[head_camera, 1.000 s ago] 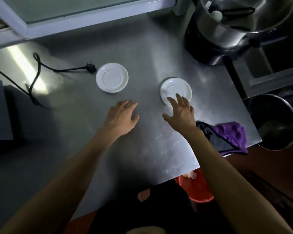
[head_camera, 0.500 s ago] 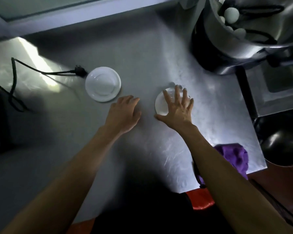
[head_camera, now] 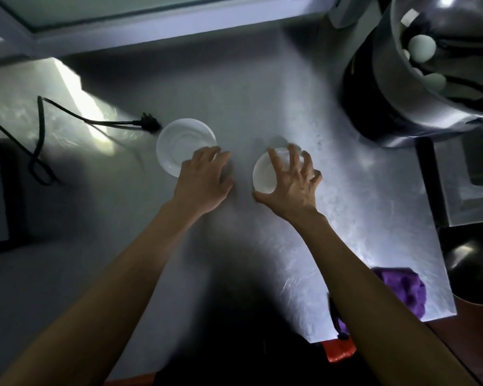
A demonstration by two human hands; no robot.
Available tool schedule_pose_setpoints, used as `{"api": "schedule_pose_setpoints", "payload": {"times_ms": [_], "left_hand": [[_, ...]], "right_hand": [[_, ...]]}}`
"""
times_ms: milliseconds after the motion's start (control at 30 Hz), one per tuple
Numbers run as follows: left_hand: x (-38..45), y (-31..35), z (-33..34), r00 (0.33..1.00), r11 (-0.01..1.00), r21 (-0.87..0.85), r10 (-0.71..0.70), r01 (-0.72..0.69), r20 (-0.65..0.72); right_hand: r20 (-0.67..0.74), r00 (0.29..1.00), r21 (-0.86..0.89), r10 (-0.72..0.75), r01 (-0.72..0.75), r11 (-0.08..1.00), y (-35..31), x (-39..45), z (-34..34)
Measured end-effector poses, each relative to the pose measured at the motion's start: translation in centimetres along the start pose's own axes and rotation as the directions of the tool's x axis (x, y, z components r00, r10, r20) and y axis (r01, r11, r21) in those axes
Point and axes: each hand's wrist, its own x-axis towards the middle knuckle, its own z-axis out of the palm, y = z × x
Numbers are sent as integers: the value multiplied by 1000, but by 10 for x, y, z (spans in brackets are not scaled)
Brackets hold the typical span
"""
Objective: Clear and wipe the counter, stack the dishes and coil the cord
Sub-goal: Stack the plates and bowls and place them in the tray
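Two bare forearms come into view from the bottom edge, one on each side, and no sleeve covers either of them up to the frame's border. The bare left hand [head_camera: 204, 181] carries no glove, ring or wristband that can be made out. The bare right hand [head_camera: 292, 185] is likewise ungloved, its wrist without watch or band, tendons standing out on its back. Between the arms, low in the dim view, lies a dark shape, too shadowed to tell as clothing.

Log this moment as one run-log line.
right hand: grips small saucer | left hand: touches large saucer | cord: uncoiled | cloth: idle
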Motion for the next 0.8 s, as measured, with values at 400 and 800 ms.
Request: {"api": "schedule_pose_setpoints", "payload": {"times_ms": [400,800], "left_hand": [[41,-49,-7,988,984,85,-156,155,-3],[47,-67,0,980,982,65,-183,178,77]], "right_hand": [[-9,996,5,-91,91,996,-39,32,5],[5,996,22,-88,87,996,-57,43,14]]}}
